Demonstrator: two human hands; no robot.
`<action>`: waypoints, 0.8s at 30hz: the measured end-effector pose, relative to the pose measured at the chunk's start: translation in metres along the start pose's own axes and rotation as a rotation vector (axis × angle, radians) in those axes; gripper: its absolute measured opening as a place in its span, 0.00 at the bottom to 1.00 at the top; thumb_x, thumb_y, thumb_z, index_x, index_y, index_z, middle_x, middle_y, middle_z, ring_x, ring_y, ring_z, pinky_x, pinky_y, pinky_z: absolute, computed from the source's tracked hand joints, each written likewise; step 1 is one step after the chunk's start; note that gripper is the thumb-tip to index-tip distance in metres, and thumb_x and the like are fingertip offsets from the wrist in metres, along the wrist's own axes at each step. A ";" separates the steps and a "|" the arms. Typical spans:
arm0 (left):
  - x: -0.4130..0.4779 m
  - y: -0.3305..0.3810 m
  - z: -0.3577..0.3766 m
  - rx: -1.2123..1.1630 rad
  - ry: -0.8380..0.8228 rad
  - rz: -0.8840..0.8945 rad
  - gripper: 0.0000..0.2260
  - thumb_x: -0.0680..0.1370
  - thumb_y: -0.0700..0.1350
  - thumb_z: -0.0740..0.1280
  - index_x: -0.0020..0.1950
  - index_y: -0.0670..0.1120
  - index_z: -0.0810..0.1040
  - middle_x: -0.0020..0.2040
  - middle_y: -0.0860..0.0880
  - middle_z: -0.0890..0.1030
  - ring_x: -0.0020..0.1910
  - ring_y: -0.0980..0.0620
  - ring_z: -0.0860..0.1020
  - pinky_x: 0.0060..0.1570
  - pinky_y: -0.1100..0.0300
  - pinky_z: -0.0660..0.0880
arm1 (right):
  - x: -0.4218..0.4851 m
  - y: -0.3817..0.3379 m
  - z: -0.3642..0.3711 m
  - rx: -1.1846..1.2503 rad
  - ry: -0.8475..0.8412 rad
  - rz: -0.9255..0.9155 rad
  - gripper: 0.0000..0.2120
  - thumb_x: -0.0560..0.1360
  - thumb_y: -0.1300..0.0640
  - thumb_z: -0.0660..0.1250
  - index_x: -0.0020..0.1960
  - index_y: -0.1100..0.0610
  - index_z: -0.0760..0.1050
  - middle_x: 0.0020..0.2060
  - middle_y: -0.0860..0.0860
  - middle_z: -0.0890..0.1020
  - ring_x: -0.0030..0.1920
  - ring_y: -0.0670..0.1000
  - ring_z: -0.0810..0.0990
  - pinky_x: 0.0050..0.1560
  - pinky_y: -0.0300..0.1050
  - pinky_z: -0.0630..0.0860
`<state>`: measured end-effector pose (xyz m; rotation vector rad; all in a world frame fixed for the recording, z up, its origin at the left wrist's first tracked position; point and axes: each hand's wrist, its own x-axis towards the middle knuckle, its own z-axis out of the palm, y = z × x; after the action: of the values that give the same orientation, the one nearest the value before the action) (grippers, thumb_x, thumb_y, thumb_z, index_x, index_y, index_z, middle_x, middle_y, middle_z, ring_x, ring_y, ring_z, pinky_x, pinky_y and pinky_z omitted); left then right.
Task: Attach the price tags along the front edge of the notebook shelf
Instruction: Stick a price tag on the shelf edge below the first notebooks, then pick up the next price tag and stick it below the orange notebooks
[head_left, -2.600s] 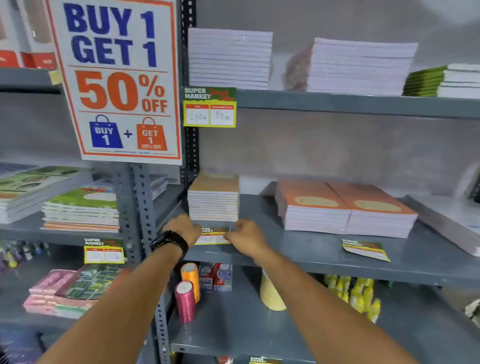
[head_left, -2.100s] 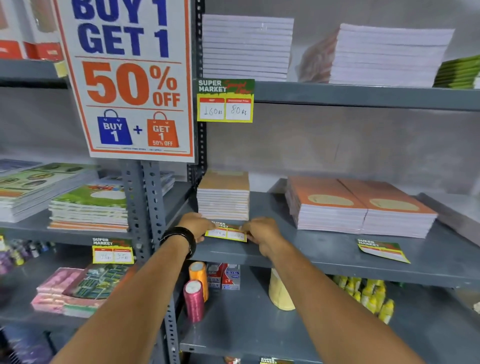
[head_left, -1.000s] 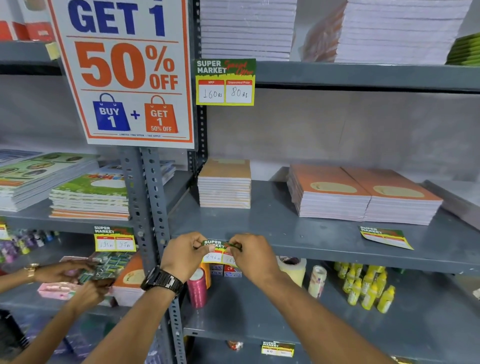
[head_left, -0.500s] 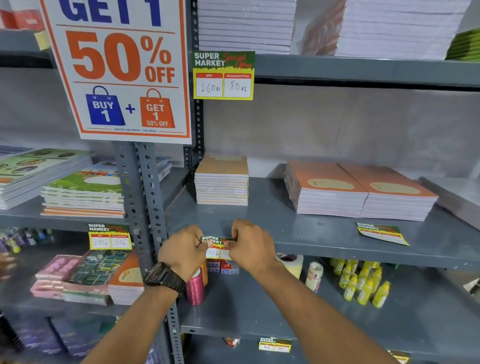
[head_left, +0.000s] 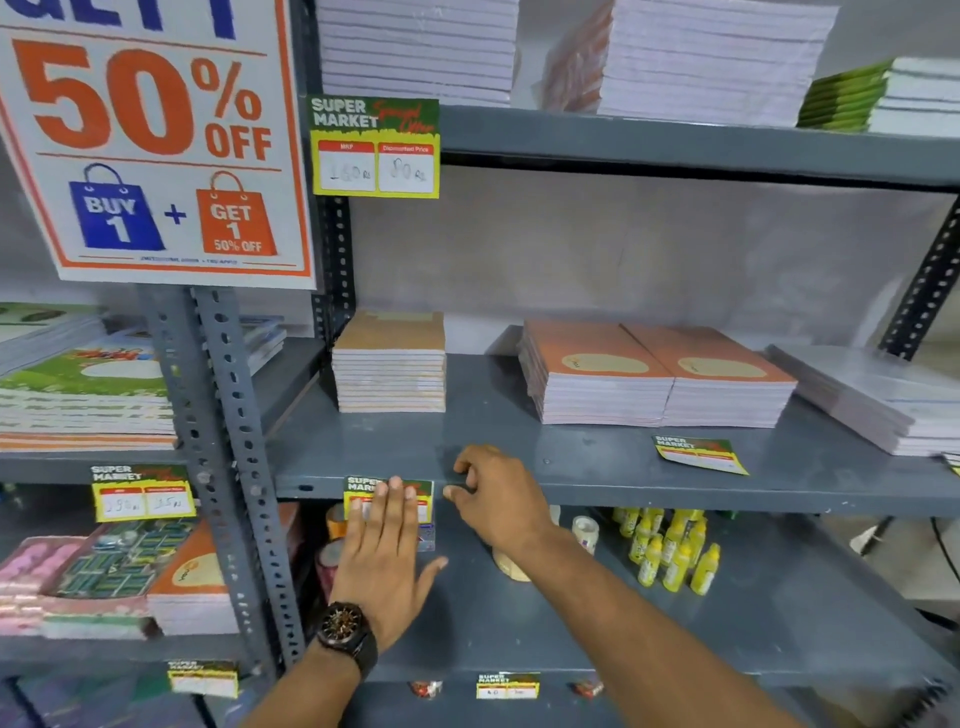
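Note:
A green and yellow price tag (head_left: 363, 484) hangs on the front edge of the grey notebook shelf (head_left: 649, 491), below a small stack of tan notebooks (head_left: 389, 364). My left hand (head_left: 387, 551) lies flat on the tag, fingers spread, covering most of it. My right hand (head_left: 498, 499) rests at the shelf edge just right of the tag, fingers loosely curled, holding nothing. A second loose price tag (head_left: 698, 454) lies flat on the shelf in front of the orange notebook stacks (head_left: 660, 374).
Another tag (head_left: 375, 148) hangs on the shelf above, and one (head_left: 143, 493) on the left unit. A 50% OFF sign (head_left: 156, 140) covers the upright post (head_left: 228, 467). Below are tape rolls (head_left: 584, 532) and yellow bottles (head_left: 670, 551).
Both hands brought the tag from the shelf top down to its front edge. Now the left hand has flattened over it and the right hand has let go and shifted right.

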<state>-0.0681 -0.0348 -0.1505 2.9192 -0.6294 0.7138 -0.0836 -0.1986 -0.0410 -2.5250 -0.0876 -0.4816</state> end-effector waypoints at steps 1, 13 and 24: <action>0.001 0.000 0.004 0.001 -0.005 0.001 0.40 0.76 0.64 0.53 0.76 0.36 0.50 0.78 0.36 0.46 0.77 0.37 0.49 0.72 0.37 0.54 | -0.001 0.002 -0.001 -0.003 -0.003 -0.012 0.09 0.73 0.54 0.71 0.52 0.53 0.77 0.46 0.51 0.80 0.46 0.53 0.79 0.45 0.47 0.77; -0.003 0.026 -0.006 -0.044 0.116 -0.084 0.39 0.73 0.61 0.58 0.76 0.38 0.55 0.78 0.38 0.54 0.77 0.40 0.53 0.71 0.32 0.53 | -0.012 0.048 -0.026 0.227 0.016 -0.031 0.06 0.71 0.56 0.72 0.47 0.50 0.79 0.36 0.47 0.80 0.37 0.48 0.79 0.44 0.47 0.80; 0.116 0.189 -0.066 -0.460 0.013 0.076 0.22 0.76 0.58 0.57 0.65 0.50 0.74 0.64 0.49 0.79 0.60 0.45 0.76 0.58 0.49 0.75 | 0.002 0.225 -0.191 -0.017 0.282 0.394 0.12 0.70 0.56 0.72 0.52 0.56 0.78 0.50 0.55 0.82 0.50 0.56 0.80 0.47 0.43 0.72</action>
<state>-0.0797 -0.2401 -0.0439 2.4775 -0.7865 0.5104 -0.1065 -0.4908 -0.0085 -2.3796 0.5104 -0.6662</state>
